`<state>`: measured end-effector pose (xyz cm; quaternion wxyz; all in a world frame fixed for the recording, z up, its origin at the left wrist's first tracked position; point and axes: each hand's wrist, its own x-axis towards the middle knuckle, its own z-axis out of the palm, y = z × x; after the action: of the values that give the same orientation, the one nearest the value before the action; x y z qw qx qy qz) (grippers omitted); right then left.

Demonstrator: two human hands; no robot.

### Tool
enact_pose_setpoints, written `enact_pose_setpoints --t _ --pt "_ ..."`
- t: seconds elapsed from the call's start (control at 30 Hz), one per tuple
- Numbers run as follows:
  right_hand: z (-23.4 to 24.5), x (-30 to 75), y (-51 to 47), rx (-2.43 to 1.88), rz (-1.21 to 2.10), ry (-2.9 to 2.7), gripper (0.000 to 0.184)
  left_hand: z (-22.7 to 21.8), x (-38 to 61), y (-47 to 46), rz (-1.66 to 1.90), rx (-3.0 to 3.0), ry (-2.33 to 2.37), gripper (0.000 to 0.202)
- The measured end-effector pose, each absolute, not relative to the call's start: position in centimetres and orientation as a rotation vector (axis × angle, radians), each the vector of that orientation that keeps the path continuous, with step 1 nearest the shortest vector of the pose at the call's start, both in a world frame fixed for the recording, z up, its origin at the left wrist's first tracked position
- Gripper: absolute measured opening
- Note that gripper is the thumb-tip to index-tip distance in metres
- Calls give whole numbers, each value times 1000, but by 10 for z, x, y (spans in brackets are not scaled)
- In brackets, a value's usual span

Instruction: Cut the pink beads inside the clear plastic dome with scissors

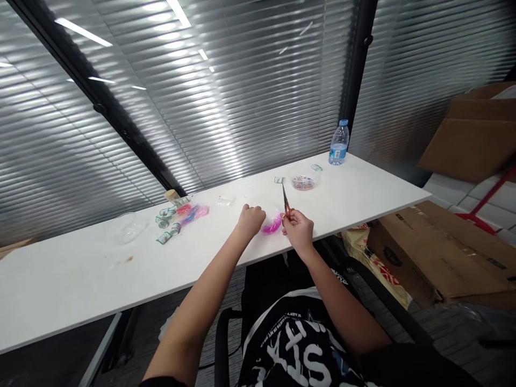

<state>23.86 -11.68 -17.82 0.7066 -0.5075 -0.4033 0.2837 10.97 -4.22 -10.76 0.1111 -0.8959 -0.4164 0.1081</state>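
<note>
My right hand (298,228) is closed around the handles of small scissors (286,201), whose blades point away toward the wall. My left hand (250,219) rests on the white table (80,274) with fingers curled. It holds the left end of a bright pink bundle (271,224) that lies between both hands. The scissors' handle end sits right beside the bundle's right end.
A clear bowl with coloured bits (303,178) and a water bottle (338,143) stand at the far right. Green-labelled packets with pink and blue material (181,216) and an empty clear bowl (128,228) lie to the left. Cardboard boxes (443,252) sit on the floor at right.
</note>
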Motion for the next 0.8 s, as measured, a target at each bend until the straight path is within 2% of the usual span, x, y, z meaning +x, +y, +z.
enact_pose_setpoints --t 0.27,0.5,0.8 --pt "-177 236 -117 -1127 621 -907 28 -118 111 -41 277 -2555 -1329 16" --pt "-175 233 -118 -1142 605 -929 30 -120 119 -49 256 -2517 -1403 24" --pt "-176 232 -118 -1151 581 -949 26 -118 122 -53 278 -2542 -1388 25"
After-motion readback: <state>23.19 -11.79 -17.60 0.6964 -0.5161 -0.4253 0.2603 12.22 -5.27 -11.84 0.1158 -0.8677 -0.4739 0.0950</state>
